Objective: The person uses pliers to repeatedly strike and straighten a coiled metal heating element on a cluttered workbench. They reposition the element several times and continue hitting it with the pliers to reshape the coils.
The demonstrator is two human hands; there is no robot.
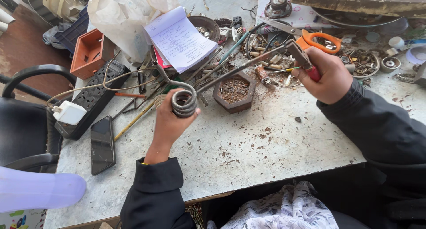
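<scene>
Clearly the grey desk (248, 144) is crowded with tools and scrap. Above it, the left hand (171, 118) is closed around a coiled metal heating element (184, 102), which looks stiff, fairly light and smooth; the coil itself seems the surest place to grip. The right hand (326, 76) is clenched on a red-handled long rod tool (248, 65) whose tip meets the coil. A hexagonal wooden bowl (234, 92) holds rusty shavings; a smaller metal dish (364, 62) holds small parts.
</scene>
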